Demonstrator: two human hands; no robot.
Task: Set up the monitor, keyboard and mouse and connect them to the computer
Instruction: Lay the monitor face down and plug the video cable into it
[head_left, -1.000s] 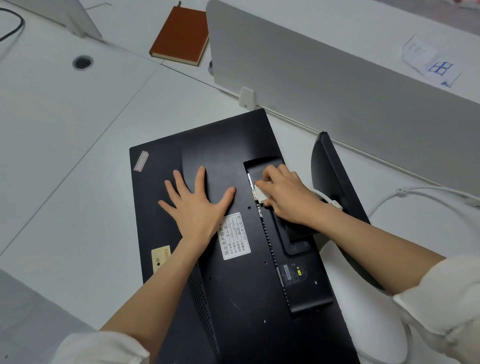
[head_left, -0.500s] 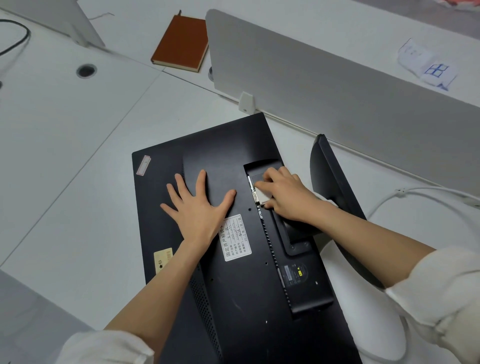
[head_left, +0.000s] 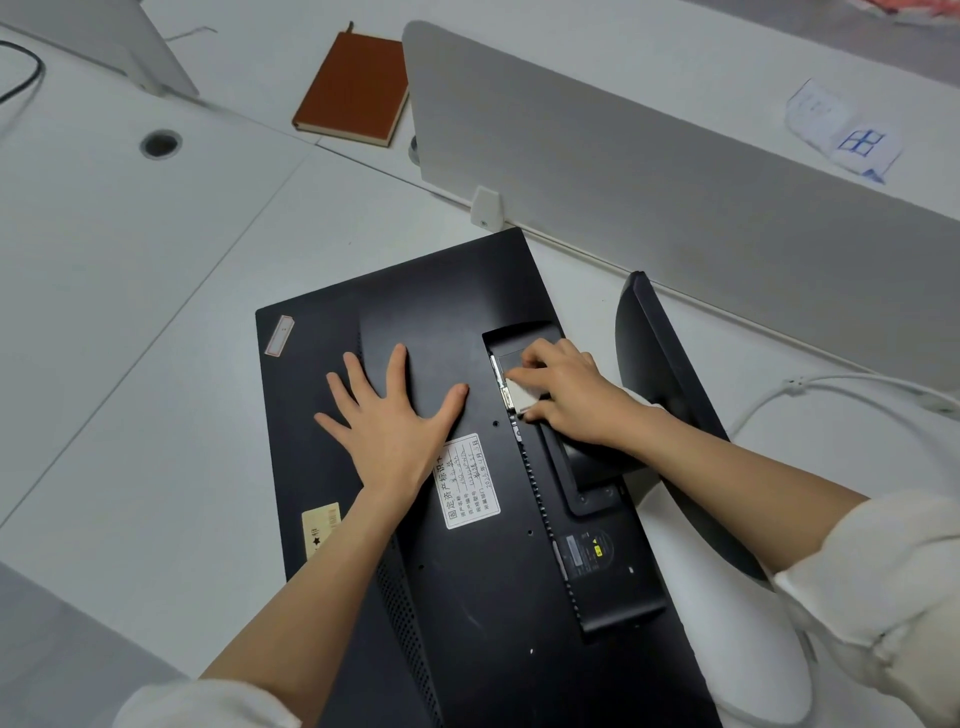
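Right fingers (head_left: 524, 364) pinching white plug (head_left: 521, 393), left hand (head_left: 387, 423) flat on monitor (head_left: 467, 597), divider (head_left: 649, 171) behind

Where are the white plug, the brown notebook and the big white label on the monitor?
white plug (head_left: 521, 396): head view, on its white body beside the right hand's fingers.
brown notebook (head_left: 353, 85): head view, middle of its cover.
white label (head_left: 470, 480): head view, centre of the sticker on the monitor's back.

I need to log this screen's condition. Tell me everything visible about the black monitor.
The monitor lies face down on the white desk, its matte black plastic back up, with vent slots, stickers and a white label. Its stand sticks out on the right. The left hand presses flat on it; the right hand holds a white connector at its ports.
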